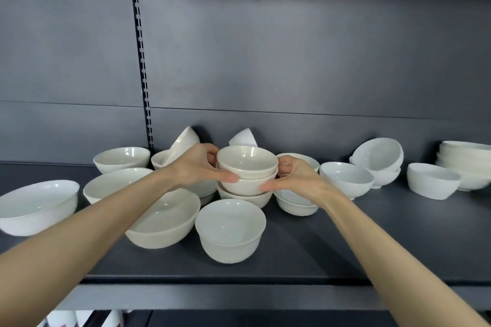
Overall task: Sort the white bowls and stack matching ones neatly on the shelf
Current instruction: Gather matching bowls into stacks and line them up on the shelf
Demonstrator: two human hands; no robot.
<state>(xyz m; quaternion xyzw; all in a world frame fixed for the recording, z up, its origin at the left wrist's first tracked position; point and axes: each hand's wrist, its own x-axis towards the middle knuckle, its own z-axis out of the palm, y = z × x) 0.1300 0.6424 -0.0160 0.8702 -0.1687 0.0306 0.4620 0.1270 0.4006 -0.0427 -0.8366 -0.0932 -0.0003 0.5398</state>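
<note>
White glazed ceramic, gripped from both sides: left hand (pixel 196 167) with its thumb on the near wall of the second bowl and fingers curled round the far side; right hand (pixel 295 178) likewise, thumb on the same bowl, fingers curled behind. Item held: stack of three nested bowls (pixel 248 186), upright, mid-shelf, near the back panel (pixel 292 61). Just in front: one deep bowl (pixel 230 229). To its left: wide bowl (pixel 164 218), partly under the left forearm. Behind the stack: two tipped bowls (pixel 186 138) leaning on the back panel. Far right: taller stack (pixel 465 164). All on a dark grey shelf (pixel 372 236).
</note>
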